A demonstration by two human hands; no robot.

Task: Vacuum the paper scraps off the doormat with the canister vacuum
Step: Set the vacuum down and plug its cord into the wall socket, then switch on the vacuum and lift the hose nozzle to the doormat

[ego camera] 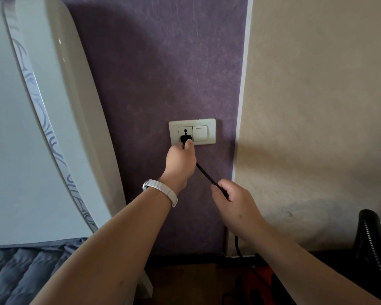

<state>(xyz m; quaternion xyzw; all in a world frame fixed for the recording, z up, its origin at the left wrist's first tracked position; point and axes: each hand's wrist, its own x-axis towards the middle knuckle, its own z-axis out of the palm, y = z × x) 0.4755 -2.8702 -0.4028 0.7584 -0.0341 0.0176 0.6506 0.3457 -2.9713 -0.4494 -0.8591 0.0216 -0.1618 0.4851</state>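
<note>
My left hand (180, 161) grips a black plug (185, 139) that sits in the socket of a cream wall plate (205, 133) on the purple wall. From the plug a black power cord (207, 176) runs down to the right into my right hand (233, 202), which is closed around it. Below that hand the cord drops toward the floor. A black ribbed vacuum hose (371, 243) stands at the right edge. The doormat, the paper scraps and the canister itself are out of sight.
A white glossy headboard (59, 119) leans along the left, with a grey quilted bed cover (20, 274) below it. A beige wall (317, 106) fills the right. Dark wooden floor (196, 282) shows at the bottom, with something red and blurred on it.
</note>
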